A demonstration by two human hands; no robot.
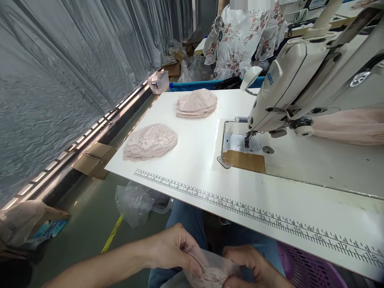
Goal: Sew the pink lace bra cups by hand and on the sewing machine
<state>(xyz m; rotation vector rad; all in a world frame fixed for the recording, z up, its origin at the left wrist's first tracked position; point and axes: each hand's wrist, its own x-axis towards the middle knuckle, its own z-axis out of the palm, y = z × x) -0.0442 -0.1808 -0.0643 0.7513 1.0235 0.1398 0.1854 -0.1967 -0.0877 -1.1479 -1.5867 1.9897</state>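
Note:
Over my lap, below the table edge, my left hand (177,250) pinches a beige lace piece (214,275) that has sheer, whitish material around it. On the other side of the same piece, my right hand (255,266) is closed with thumb and fingers together. The lower part of the lace piece runs out of the picture. Two stacks of similar lace pieces lie on the white table: a nearer lace stack (151,142) and a farther lace stack (198,103) with loose threads at its edges.
A sewing machine (285,80) stands on the right of the table (192,168), whose front edge carries a printed ruler. Pinkish fabric (351,126) lies behind it. A purple basket (309,264) sits below. A person in a floral top (240,40) is across the table.

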